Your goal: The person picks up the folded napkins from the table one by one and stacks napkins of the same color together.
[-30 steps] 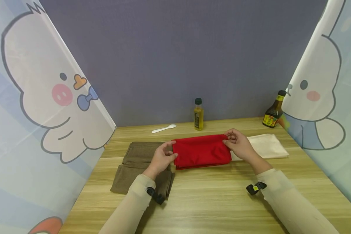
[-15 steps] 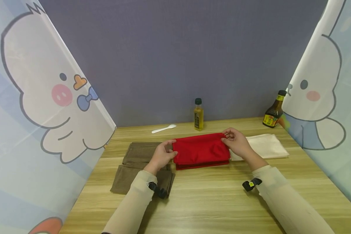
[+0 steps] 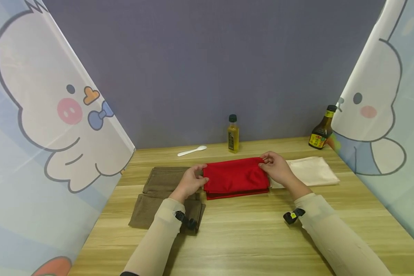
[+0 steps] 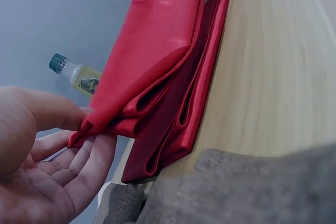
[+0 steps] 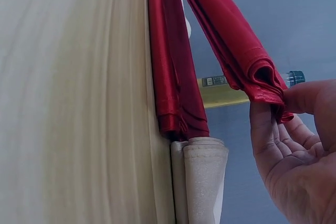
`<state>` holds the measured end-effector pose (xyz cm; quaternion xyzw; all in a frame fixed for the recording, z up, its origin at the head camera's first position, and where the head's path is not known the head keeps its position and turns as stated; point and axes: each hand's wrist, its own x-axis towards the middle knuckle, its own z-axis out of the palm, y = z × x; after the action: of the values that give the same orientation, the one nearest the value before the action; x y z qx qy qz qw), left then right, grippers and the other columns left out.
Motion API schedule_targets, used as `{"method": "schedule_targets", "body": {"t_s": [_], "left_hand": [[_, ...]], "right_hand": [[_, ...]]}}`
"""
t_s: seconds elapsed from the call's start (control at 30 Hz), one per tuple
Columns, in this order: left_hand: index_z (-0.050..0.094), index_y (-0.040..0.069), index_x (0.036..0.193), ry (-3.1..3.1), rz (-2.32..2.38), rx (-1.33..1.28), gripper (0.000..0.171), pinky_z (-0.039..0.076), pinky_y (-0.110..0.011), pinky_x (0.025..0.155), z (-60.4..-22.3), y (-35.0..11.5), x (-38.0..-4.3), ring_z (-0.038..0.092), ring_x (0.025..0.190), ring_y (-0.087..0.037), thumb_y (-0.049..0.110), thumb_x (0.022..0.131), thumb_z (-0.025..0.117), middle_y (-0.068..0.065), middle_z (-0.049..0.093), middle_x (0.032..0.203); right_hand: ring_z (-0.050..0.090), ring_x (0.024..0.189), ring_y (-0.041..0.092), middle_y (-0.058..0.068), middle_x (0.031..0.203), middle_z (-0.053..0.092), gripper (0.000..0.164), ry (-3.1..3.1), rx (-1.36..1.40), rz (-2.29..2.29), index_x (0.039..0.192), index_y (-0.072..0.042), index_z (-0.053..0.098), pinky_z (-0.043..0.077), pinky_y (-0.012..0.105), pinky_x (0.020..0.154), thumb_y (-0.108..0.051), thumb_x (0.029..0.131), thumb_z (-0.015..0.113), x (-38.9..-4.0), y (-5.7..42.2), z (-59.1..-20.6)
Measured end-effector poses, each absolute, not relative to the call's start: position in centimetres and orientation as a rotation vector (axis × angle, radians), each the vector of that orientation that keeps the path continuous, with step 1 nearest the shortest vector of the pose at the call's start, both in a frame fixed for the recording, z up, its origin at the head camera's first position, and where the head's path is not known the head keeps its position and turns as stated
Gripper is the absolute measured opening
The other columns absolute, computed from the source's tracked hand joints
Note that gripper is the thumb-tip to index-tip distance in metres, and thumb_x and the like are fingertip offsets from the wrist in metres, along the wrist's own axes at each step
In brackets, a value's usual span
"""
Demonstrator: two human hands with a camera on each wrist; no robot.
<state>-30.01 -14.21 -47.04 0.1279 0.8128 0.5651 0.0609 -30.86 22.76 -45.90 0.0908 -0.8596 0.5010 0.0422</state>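
Note:
In the head view a folded red cloth (image 3: 236,175) spans the gap between both hands. My left hand (image 3: 188,184) pinches its left corner between thumb and fingers, and my right hand (image 3: 279,169) pinches its far right corner. The wrist views show this folded layer raised and tilted over more folded red cloth (image 5: 176,87) lying on the table; whether both are one piece I cannot tell. A cream cloth (image 3: 314,171) lies folded at the right, its left end by the red cloth. Folded brown cloths (image 3: 150,211) lie under and beside my left forearm.
Behind the cloths stand a small bottle of yellow oil (image 3: 233,134) and, at the back right, a dark sauce bottle (image 3: 321,128). A white spoon (image 3: 192,150) lies at the back left. A grey panel (image 3: 207,69) and printed side curtains enclose the wooden table (image 3: 248,237).
My right hand has shifted slightly left and back with its end of the raised red cloth. More of the lower red layer now shows along the front edge. Both hands keep their grip.

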Motion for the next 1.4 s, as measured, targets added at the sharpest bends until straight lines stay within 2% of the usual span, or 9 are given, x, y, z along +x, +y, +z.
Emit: {"method": "schedule_targets", "body": {"t_s": [0.17,0.37,0.6,0.73,1.0,1.4], "left_hand": [[0.057,0.011,0.149,2.468,1.668,0.367,0.057,0.05,-0.028,0.063,-46.9,-14.0,-30.3,0.067,0.082,-0.017,0.003,0.095,0.074,-0.013,0.051,0.15],[0.056,0.01,0.15,2.457,1.645,0.37,0.057,0.059,-0.033,0.074,-46.9,-13.9,-30.6,0.07,0.09,-0.018,0.003,0.096,0.074,-0.016,0.049,0.156],[0.055,0.008,0.15,2.449,1.642,0.389,0.057,0.059,-0.032,0.075,-47.4,-14.0,-30.6,0.07,0.091,-0.018,0.001,0.096,0.073,-0.018,0.045,0.159],[0.055,0.007,0.15,2.466,1.625,0.393,0.057,0.058,-0.03,0.072,-47.6,-14.1,-30.7,0.07,0.09,-0.018,0.001,0.096,0.073,-0.018,0.046,0.158],[0.055,0.004,0.149,2.481,1.617,0.409,0.055,0.054,-0.027,0.066,-47.8,-14.1,-30.7,0.068,0.084,-0.017,-0.001,0.096,0.071,-0.019,0.049,0.155],[0.055,0.005,0.149,2.498,1.607,0.377,0.051,0.054,-0.029,0.066,-48.0,-13.9,-30.5,0.066,0.082,-0.018,0.004,0.099,0.068,-0.018,0.05,0.153]], "right_hand": [[0.062,0.095,0.027,0.014,0.108,0.066,0.028,-2.644,0.273,1.501,0.127,-0.003,0.062,0.052,0.034,0.076,-0.015,0.102,0.069,-31.0,22.9,-46.1],[0.063,0.093,0.027,0.015,0.108,0.067,0.028,-2.651,0.274,1.472,0.126,-0.003,0.062,0.052,0.035,0.076,-0.015,0.102,0.069,-31.3,23.1,-46.4],[0.064,0.086,0.024,0.013,0.101,0.069,0.025,-2.65,0.277,1.418,0.122,-0.004,0.064,0.052,0.034,0.074,-0.011,0.099,0.071,-31.6,23.1,-47.1],[0.064,0.084,0.023,0.013,0.101,0.068,0.026,-2.657,0.278,1.39,0.122,-0.005,0.064,0.052,0.035,0.071,-0.011,0.098,0.071,-31.7,23.0,-47.4],[0.064,0.088,0.024,0.011,0.102,0.068,0.025,-2.68,0.292,1.312,0.122,-0.005,0.063,0.052,0.038,0.077,-0.011,0.099,0.07,-31.5,22.7,-47.4],[0.063,0.087,0.023,0.01,0.099,0.067,0.024,-2.7,0.287,1.24,0.12,-0.004,0.063,0.051,0.036,0.077,-0.009,0.098,0.07,-31.3,22.3,-47.0]]}}
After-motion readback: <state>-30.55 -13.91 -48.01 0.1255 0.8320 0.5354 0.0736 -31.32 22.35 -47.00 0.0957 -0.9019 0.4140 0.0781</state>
